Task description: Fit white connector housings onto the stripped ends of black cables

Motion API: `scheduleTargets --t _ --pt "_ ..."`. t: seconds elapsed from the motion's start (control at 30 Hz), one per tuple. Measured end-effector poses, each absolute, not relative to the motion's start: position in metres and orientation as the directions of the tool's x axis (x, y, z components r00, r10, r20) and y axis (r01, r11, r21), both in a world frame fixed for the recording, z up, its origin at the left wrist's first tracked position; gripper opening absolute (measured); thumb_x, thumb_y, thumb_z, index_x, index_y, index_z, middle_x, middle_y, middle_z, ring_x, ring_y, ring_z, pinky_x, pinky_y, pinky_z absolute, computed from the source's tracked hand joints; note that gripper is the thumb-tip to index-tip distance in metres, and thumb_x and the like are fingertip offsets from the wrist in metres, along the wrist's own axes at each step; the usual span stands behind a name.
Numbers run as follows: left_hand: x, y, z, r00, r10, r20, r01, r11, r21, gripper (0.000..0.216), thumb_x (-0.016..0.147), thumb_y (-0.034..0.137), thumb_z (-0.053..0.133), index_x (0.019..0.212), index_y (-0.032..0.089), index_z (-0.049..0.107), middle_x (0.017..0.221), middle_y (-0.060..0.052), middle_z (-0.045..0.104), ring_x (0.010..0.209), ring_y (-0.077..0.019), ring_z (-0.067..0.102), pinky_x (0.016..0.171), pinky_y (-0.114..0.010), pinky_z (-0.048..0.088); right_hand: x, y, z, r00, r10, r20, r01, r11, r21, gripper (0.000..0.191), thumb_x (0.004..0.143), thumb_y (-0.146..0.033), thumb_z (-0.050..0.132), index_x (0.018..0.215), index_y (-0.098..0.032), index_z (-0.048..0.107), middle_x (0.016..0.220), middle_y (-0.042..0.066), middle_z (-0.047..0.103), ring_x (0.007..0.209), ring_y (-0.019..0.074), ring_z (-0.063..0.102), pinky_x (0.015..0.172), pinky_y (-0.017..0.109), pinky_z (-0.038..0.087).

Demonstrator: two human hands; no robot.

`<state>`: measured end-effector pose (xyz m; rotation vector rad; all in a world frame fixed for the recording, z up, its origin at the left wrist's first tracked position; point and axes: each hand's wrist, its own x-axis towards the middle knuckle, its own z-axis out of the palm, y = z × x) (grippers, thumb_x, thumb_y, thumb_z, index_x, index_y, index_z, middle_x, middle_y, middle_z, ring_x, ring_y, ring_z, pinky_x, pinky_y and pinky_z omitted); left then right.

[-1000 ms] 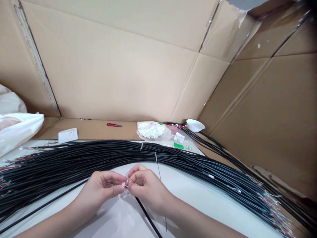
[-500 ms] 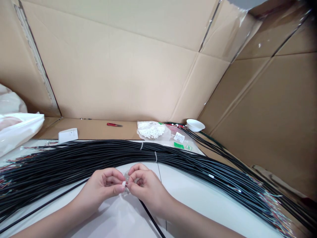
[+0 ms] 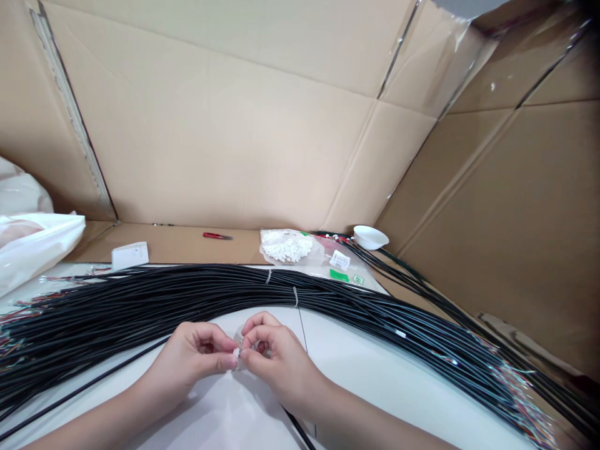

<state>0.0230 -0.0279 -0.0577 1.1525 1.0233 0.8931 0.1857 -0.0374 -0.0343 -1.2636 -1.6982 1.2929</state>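
Note:
My left hand [image 3: 201,351] pinches a small white connector [image 3: 236,354] between thumb and forefinger. Close against it, my right hand [image 3: 268,350] is pinched shut at the connector's right side; the thin wire end in its fingertips is mostly hidden. A black cable [image 3: 298,430] comes out below my right wrist and runs to the bottom edge. Just beyond both hands lies a thick bundle of black cables [image 3: 187,290], bound with pale ties [image 3: 295,296]. Its loose coloured wire ends [image 3: 525,394] fan out at the right.
Behind the bundle are a bag of white connectors [image 3: 288,248], red-handled snips [image 3: 217,236], a white bowl [image 3: 370,237] and a folded paper [image 3: 130,255]. A white plastic bag [image 3: 37,244] sits at the left. Cardboard walls [image 3: 225,125] close off the back and right.
The white connector has turned slightly between my left fingertips, and my right fingertips are closer to it. The black cable below my right hand has shifted right, less of it showing.

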Motion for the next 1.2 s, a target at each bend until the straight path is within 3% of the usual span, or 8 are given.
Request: scheduleTargets --t 0.63,0.97,1.2 --pt "0.023 -0.028 -0.054 0.325 0.939 -0.115 -0.012 0.126 0.992 0.015 0.064 0.024 0.069 0.077 0.017 0.067 0.072 -0.002 0.068 0.069 -0.0158 0.058 0.066 -0.024 0.044 0.185 -0.035 -0.041 -0.263 0.964 -0.028 0.075 -0.009 -0.997 0.006 0.065 -0.018 0.058 0.061 -0.015 0.056 0.084 0.002 0.048 0.075 0.0132 0.049 0.067 0.024 0.039" --pt "0.025 -0.03 -0.048 0.318 0.942 -0.105 0.022 0.103 0.994 0.014 0.065 0.028 0.067 0.074 0.017 0.067 0.07 -0.002 0.067 0.069 -0.0171 0.058 0.065 -0.025 0.044 0.185 -0.036 -0.04 -0.226 0.974 -0.016 0.072 0.0 -0.997 0.007 0.067 -0.018 0.058 0.06 -0.015 0.056 0.084 0.002 0.047 0.075 0.0123 0.049 0.065 0.022 0.04" --pt "0.026 -0.03 -0.048 0.351 0.931 -0.098 -0.013 0.11 0.994 0.012 0.071 0.028 0.063 0.074 0.017 0.064 0.063 0.001 0.064 0.061 -0.0128 0.055 0.058 -0.02 0.04 0.186 -0.04 -0.042 -0.271 0.959 0.08 0.114 0.114 -0.987 0.009 0.074 -0.021 0.054 0.066 -0.016 0.055 0.087 0.002 0.047 0.078 0.0123 0.049 0.067 0.023 0.04"
